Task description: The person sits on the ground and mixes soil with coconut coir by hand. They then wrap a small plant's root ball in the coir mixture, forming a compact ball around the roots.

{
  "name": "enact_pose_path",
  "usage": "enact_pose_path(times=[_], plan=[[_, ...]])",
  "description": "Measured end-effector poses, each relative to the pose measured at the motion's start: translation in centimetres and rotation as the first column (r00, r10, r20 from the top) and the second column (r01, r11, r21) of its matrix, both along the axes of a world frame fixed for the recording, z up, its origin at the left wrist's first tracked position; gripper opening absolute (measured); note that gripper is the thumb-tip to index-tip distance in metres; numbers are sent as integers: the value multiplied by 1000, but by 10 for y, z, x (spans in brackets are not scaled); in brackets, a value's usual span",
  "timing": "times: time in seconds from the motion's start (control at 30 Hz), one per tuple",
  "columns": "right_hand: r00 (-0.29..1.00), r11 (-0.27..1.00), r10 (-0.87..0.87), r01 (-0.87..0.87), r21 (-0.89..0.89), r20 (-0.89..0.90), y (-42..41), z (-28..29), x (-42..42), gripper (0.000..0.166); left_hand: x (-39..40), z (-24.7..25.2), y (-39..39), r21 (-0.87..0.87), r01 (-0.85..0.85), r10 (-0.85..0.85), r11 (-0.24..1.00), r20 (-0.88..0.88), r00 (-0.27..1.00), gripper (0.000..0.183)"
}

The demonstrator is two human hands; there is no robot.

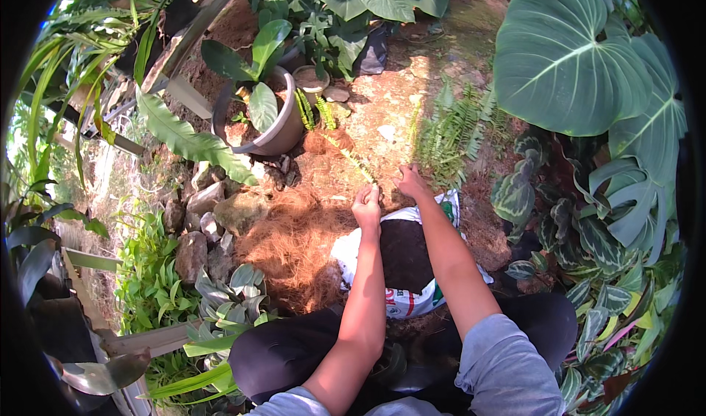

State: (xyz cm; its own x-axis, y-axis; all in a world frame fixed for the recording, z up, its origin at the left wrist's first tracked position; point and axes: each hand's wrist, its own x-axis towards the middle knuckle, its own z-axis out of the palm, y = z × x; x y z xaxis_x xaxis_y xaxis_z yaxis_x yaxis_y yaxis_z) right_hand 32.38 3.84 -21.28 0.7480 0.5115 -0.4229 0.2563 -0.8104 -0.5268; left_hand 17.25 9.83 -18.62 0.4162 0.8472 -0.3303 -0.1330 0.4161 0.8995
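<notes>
My left hand (pixel 367 206) pinches the near end of a narrow yellow-green fern frond (pixel 351 157). That frond runs back towards a clump of brown fibre (pixel 325 140), where shorter fronds (pixel 306 110) stand up. To its right is my right hand (pixel 412 182), fingers bent, at the lower end of another upright frond (pixel 413 126); whether it grips this frond cannot be made out. Beneath my forearms an open white plastic bag (pixel 345 250) holds dark soil (pixel 405 253). Loose brown coir fibre (pixel 292 228) lies spread to the left of the bag.
Beyond the left hand stands a large grey pot (pixel 281 135) with a broad-leaved plant, beside a small pot (pixel 311 80). Rocks (pixel 204 198) line the left side. A leafy fern (pixel 455 129) grows right of my hands. Large leaves (pixel 573 52) overhang the right.
</notes>
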Motion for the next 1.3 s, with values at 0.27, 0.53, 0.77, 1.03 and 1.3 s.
enact_pose_path(times=[0.27,0.53,0.77,1.03,1.3], plan=[[999,989,-19,25,-146,41,13,-5,11,55,-18,8,9,186,20,2,982,-117,993,25],[762,711,-632,643,284,-142,-9,-34,26,29,-8,17,-4,135,55,-47,989,-63,997,24],[596,442,-456,796,413,-660,-41,7,15,47,1,22,-13,85,137,-133,987,-46,990,25],[805,614,-321,578,538,-499,-70,84,9,33,6,45,-23,117,316,-334,942,205,920,34],[858,631,-324,510,585,-399,-90,172,-21,38,-17,99,-30,199,452,-479,870,114,871,34]])
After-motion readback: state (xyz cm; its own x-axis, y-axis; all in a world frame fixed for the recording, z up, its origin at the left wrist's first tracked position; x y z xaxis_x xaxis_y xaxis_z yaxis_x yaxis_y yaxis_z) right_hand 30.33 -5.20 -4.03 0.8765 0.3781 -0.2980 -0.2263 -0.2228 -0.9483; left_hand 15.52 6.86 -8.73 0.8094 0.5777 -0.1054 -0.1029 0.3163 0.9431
